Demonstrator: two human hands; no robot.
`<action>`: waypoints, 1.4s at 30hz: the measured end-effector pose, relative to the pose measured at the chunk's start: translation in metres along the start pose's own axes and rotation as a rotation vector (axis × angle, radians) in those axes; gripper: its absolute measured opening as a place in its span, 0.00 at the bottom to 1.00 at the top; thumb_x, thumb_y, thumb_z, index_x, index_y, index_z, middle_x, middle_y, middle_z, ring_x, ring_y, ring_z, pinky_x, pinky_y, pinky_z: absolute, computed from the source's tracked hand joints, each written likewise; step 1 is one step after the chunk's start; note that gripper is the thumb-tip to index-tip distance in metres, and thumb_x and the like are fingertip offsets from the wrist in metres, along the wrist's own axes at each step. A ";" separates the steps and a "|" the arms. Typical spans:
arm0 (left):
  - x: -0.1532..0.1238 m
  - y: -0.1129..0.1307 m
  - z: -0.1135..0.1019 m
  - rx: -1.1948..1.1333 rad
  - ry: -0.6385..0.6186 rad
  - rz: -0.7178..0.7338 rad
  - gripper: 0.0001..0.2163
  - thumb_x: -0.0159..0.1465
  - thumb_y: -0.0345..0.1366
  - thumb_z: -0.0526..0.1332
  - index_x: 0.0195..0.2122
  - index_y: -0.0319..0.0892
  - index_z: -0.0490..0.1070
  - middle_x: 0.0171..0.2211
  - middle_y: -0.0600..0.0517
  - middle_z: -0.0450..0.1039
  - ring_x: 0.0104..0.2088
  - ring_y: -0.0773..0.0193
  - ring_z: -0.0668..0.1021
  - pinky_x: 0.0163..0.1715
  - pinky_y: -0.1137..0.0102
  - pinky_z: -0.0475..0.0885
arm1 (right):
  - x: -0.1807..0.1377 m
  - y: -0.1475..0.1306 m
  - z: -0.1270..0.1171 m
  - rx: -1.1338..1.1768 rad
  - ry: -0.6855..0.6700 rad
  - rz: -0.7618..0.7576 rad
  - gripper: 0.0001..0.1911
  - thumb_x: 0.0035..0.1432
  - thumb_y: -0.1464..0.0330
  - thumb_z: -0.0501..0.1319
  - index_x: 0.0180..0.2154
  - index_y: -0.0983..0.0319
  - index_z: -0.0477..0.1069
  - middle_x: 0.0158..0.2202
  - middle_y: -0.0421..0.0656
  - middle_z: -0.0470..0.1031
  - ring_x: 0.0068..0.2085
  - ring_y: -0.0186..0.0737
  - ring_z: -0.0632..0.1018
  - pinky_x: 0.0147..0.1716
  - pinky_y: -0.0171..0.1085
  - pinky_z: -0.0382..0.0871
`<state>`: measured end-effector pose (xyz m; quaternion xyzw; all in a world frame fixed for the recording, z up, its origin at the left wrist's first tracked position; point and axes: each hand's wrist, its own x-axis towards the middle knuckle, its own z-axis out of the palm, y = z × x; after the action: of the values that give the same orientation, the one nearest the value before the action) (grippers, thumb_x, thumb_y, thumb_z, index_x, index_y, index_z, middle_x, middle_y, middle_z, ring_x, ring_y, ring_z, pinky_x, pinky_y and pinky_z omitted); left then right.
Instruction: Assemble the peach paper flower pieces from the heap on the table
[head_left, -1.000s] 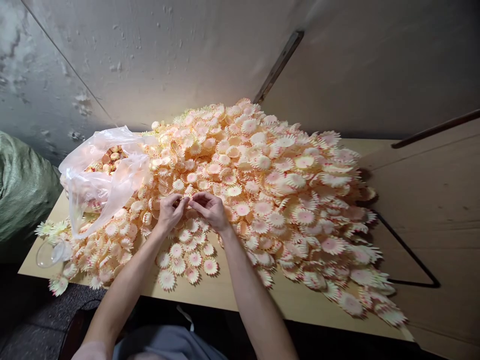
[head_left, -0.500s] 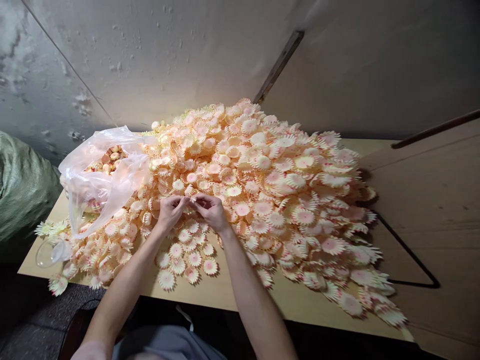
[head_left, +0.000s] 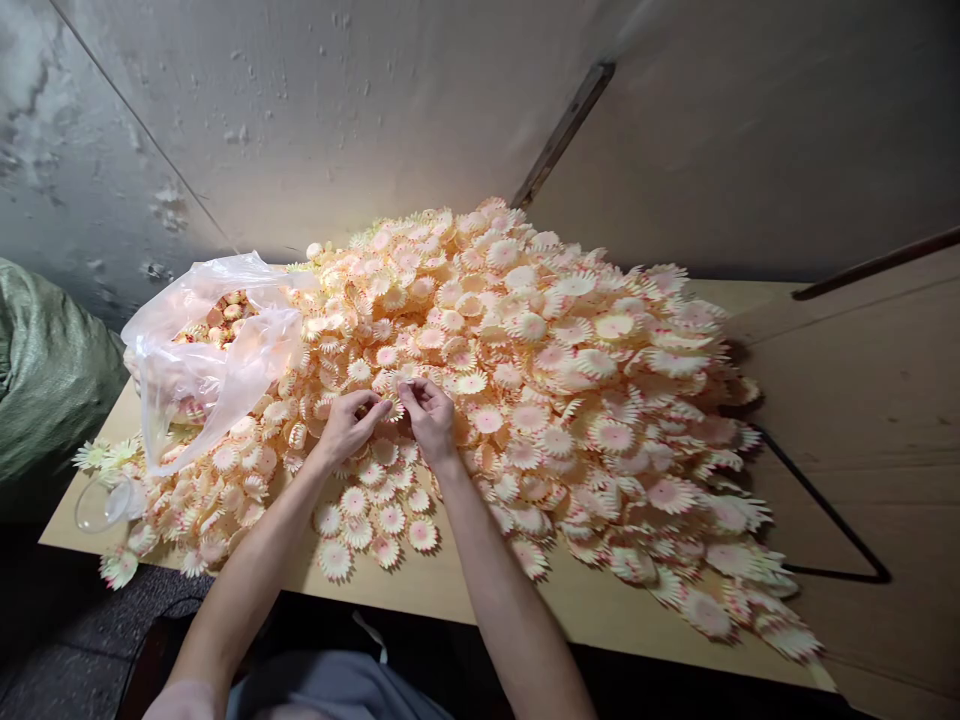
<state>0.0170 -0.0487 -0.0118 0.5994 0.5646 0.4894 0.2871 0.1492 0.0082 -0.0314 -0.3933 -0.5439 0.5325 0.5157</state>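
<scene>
A big heap of small cream and pink paper flowers (head_left: 540,370) covers most of a wooden table (head_left: 450,585). My left hand (head_left: 346,425) and my right hand (head_left: 427,415) meet at the near edge of the heap, fingertips together. Both pinch a small flower piece (head_left: 391,405) between thumb and fingers. Single flowers (head_left: 379,510) lie flat on the table just below my hands.
A clear plastic bag (head_left: 214,355) with more small pieces lies open at the left of the heap. A green sack (head_left: 49,375) sits beyond the table's left end. A wall rises behind; a brown board (head_left: 862,400) lies on the right.
My hands stay at the same spot; the fingers have shifted slightly, the right hand's tips now a little higher. The view has drifted slightly.
</scene>
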 end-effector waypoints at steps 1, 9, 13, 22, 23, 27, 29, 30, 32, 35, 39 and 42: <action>-0.001 0.001 -0.001 0.008 -0.016 0.015 0.17 0.63 0.46 0.57 0.28 0.36 0.73 0.23 0.53 0.70 0.24 0.71 0.68 0.26 0.75 0.61 | 0.000 0.000 0.000 -0.004 0.020 -0.002 0.15 0.54 0.56 0.63 0.30 0.61 0.69 0.27 0.40 0.72 0.30 0.34 0.72 0.31 0.33 0.67; -0.003 0.003 -0.003 -0.064 -0.002 0.000 0.17 0.62 0.46 0.59 0.26 0.37 0.73 0.21 0.54 0.68 0.22 0.72 0.67 0.23 0.75 0.61 | 0.003 -0.012 -0.008 0.174 0.047 0.095 0.18 0.58 0.52 0.58 0.29 0.60 0.65 0.22 0.36 0.68 0.19 0.31 0.68 0.18 0.32 0.64; 0.000 -0.004 0.001 -0.103 0.182 -0.069 0.15 0.60 0.47 0.62 0.28 0.38 0.74 0.23 0.53 0.71 0.21 0.72 0.68 0.21 0.75 0.62 | 0.000 -0.012 -0.009 0.106 -0.141 0.059 0.14 0.53 0.57 0.66 0.28 0.61 0.72 0.24 0.40 0.73 0.23 0.32 0.72 0.23 0.32 0.67; 0.000 -0.011 0.003 -0.067 0.227 -0.014 0.14 0.56 0.46 0.65 0.28 0.38 0.74 0.27 0.50 0.74 0.26 0.69 0.73 0.25 0.75 0.66 | -0.002 -0.009 -0.009 0.066 -0.203 0.064 0.12 0.49 0.59 0.68 0.31 0.61 0.76 0.26 0.40 0.76 0.26 0.35 0.74 0.27 0.34 0.70; 0.000 -0.011 0.003 -0.046 0.234 -0.015 0.14 0.57 0.46 0.64 0.28 0.38 0.74 0.26 0.50 0.74 0.25 0.69 0.72 0.25 0.75 0.66 | -0.002 -0.009 -0.010 0.061 -0.210 0.062 0.12 0.49 0.59 0.68 0.31 0.61 0.77 0.26 0.40 0.75 0.26 0.34 0.74 0.27 0.34 0.70; -0.001 -0.012 0.003 0.034 0.258 -0.024 0.15 0.61 0.45 0.60 0.26 0.38 0.72 0.21 0.53 0.69 0.23 0.70 0.68 0.23 0.75 0.62 | -0.002 -0.007 -0.009 0.087 -0.281 0.084 0.12 0.47 0.60 0.69 0.32 0.61 0.77 0.29 0.41 0.78 0.30 0.36 0.77 0.33 0.36 0.72; -0.001 -0.011 0.003 0.056 0.252 -0.005 0.15 0.61 0.45 0.59 0.25 0.38 0.72 0.20 0.54 0.68 0.22 0.70 0.67 0.22 0.75 0.61 | -0.003 -0.007 -0.008 0.117 -0.313 0.104 0.14 0.45 0.61 0.71 0.34 0.60 0.76 0.33 0.42 0.79 0.34 0.38 0.78 0.38 0.38 0.74; -0.001 -0.010 0.003 0.061 0.244 0.007 0.15 0.62 0.44 0.59 0.25 0.38 0.72 0.20 0.54 0.68 0.22 0.70 0.67 0.23 0.75 0.61 | -0.003 -0.007 -0.007 0.131 -0.327 0.113 0.15 0.44 0.62 0.71 0.35 0.60 0.76 0.34 0.42 0.79 0.35 0.39 0.79 0.39 0.38 0.74; -0.001 -0.009 0.002 0.062 0.223 0.030 0.14 0.62 0.44 0.59 0.26 0.38 0.72 0.21 0.54 0.69 0.22 0.70 0.67 0.24 0.74 0.61 | -0.003 -0.009 -0.007 0.157 -0.358 0.127 0.18 0.44 0.63 0.72 0.39 0.60 0.75 0.35 0.42 0.79 0.36 0.39 0.79 0.39 0.39 0.75; -0.001 -0.007 0.001 0.075 0.193 0.052 0.15 0.63 0.43 0.58 0.25 0.38 0.71 0.22 0.53 0.69 0.23 0.70 0.67 0.25 0.74 0.61 | -0.004 -0.012 -0.007 0.186 -0.412 0.136 0.21 0.45 0.64 0.71 0.44 0.58 0.74 0.37 0.42 0.79 0.38 0.39 0.79 0.39 0.39 0.75; -0.001 -0.007 0.001 0.090 0.168 0.052 0.16 0.63 0.43 0.58 0.22 0.38 0.67 0.20 0.55 0.64 0.22 0.71 0.65 0.25 0.74 0.60 | -0.004 -0.013 -0.009 0.191 -0.452 0.124 0.21 0.47 0.64 0.70 0.45 0.59 0.75 0.38 0.43 0.79 0.39 0.39 0.79 0.40 0.38 0.75; -0.001 -0.008 0.001 0.056 0.171 0.042 0.20 0.64 0.46 0.56 0.19 0.39 0.62 0.17 0.57 0.57 0.20 0.72 0.61 0.23 0.73 0.56 | -0.003 -0.012 -0.011 0.176 -0.455 0.116 0.20 0.46 0.65 0.70 0.44 0.59 0.76 0.37 0.42 0.79 0.38 0.37 0.78 0.40 0.37 0.74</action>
<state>0.0151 -0.0474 -0.0193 0.5748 0.5877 0.5290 0.2106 0.1621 0.0054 -0.0215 -0.2475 -0.5741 0.6812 0.3810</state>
